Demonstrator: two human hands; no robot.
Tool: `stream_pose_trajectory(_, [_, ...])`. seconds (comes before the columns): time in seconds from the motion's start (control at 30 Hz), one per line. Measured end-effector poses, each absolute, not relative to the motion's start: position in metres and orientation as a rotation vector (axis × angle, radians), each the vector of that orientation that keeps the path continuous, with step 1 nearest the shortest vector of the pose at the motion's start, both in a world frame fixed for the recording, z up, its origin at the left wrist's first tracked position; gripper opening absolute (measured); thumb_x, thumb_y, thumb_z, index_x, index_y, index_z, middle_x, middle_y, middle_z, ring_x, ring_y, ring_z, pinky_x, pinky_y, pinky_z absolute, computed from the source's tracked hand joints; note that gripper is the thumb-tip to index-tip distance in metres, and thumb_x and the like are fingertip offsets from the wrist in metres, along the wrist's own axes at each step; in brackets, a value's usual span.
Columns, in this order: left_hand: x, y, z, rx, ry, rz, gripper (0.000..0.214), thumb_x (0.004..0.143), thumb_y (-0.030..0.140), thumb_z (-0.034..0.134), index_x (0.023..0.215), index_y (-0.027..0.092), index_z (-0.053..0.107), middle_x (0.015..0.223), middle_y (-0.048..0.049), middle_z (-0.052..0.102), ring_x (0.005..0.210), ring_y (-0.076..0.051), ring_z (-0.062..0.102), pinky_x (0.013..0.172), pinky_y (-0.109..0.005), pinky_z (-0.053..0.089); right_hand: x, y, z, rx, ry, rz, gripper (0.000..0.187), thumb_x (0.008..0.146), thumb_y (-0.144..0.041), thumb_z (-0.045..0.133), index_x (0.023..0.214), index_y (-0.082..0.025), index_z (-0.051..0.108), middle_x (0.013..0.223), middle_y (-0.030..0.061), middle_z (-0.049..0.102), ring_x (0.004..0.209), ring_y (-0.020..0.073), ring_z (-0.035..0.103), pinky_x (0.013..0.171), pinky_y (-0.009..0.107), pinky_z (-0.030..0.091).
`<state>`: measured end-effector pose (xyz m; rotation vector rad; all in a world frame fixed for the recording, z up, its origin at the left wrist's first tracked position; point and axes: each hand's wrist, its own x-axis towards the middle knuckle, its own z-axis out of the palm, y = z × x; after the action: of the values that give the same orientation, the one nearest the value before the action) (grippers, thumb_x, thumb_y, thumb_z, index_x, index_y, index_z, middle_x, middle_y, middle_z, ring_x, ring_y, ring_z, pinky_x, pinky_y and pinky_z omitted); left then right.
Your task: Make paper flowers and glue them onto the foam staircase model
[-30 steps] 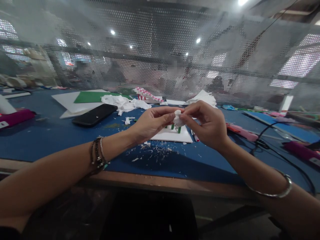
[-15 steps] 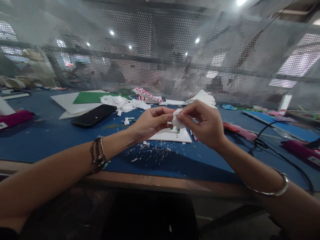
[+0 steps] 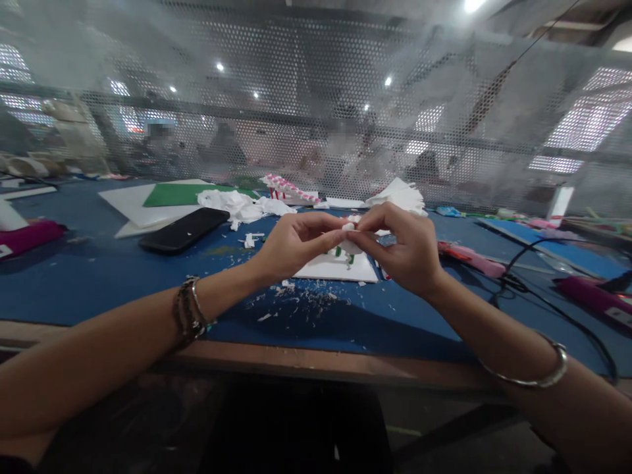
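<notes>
Between my two hands is a small, soft-looking white piece [image 3: 351, 246], perhaps crumpled paper. My left hand [image 3: 299, 243] is closed, pinching its left side between thumb and fingers. From the other side, my right hand [image 3: 407, 247] also pinches it, with thumb and forefinger together. Fingers hide part of the piece. Just below, a white board [image 3: 340, 271] lies on the blue tabletop, with small green parts [image 3: 350, 259] standing on it. White scraps [image 3: 316, 299] are scattered in front of the board.
To the left lie a black phone [image 3: 185, 230], crumpled white paper [image 3: 237, 205] and a green sheet [image 3: 190, 193]. A pink-and-white model [image 3: 286, 189] stands behind. On the right are a red-pink tool [image 3: 471, 259], a black cable [image 3: 548, 299] and a blue board [image 3: 557, 247]. Perforated mesh [image 3: 296, 79] rises behind the table.
My left thumb has come forward to meet my right fingertips at the white piece. The piece has turned and shows less height. Objects on the table stay put.
</notes>
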<state>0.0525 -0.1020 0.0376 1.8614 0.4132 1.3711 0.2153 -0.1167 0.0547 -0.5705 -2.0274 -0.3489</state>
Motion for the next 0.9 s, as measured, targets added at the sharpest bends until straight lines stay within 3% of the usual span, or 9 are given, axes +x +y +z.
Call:
stream_pose_trajectory(0.37, [0.05, -0.091, 0.036, 1.927, 0.491, 1.288, 0.018, 0.071, 0.026, 0.06, 0.079, 0.011, 0.064, 0.07, -0.002, 0.064, 0.06, -0.008, 0.054, 0.058, -0.019, 0.046, 0.217, -0.117, 0.054, -0.601, -2.072, -0.461, 0.008, 0.075, -0.02, 0.058, 0.069, -0.015, 0.055, 0.057, -0.0037, 0.06, 0.05, 0.0054, 0.055, 0.048, 0.015, 0.041])
stream_pose_trajectory(0.6, [0.051, -0.091, 0.036, 1.856, 0.513, 1.29, 0.013, 0.071, 0.024, 0.06, 0.077, 0.012, 0.063, 0.067, -0.0003, 0.061, 0.057, -0.007, 0.053, 0.056, -0.018, 0.045, 0.218, -0.116, 0.057, -0.651, -2.097, -0.275, 0.005, 0.075, -0.018, 0.056, 0.074, -0.015, 0.059, 0.066, -0.0015, 0.064, 0.056, 0.0066, 0.058, 0.053, 0.017, 0.046])
stream_pose_trajectory(0.9, [0.05, -0.091, 0.036, 1.907, 0.5, 1.286, 0.018, 0.07, 0.029, 0.061, 0.079, 0.013, 0.064, 0.066, -0.0011, 0.062, 0.058, -0.009, 0.053, 0.055, -0.02, 0.043, 0.215, -0.116, 0.057, -0.687, -2.019, 0.045, 0.005, 0.072, -0.019, 0.056, 0.07, -0.016, 0.053, 0.062, -0.0029, 0.057, 0.054, 0.0057, 0.053, 0.05, 0.018, 0.044])
